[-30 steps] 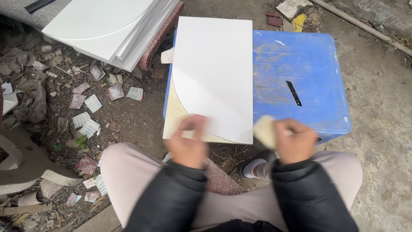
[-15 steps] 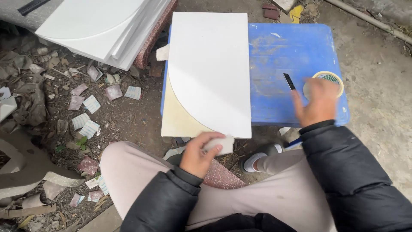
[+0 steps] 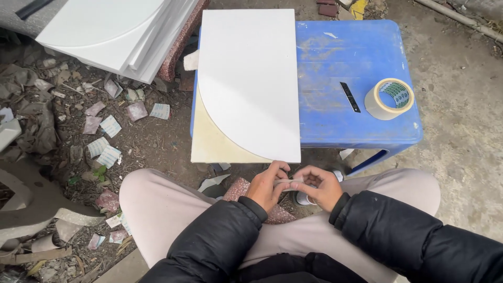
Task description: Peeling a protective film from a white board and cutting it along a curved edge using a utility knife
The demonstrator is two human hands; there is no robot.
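My left hand and my right hand are close together above my lap, just below the near edge of a white board. Between their fingertips they pinch a short strip of clear tape. The white board lies on a cream board whose corner shows at the lower left, both resting on a blue plastic stool. A roll of tape and a small black blade lie on the stool's right side.
A stack of white boards sits at the upper left on a reddish stone block. Several scraps of paper and rubble litter the ground on the left. Bare concrete lies to the right.
My right hand left the tape roll on the stool and came back to my lap. Both hands now meet and hold the tape strip between them.
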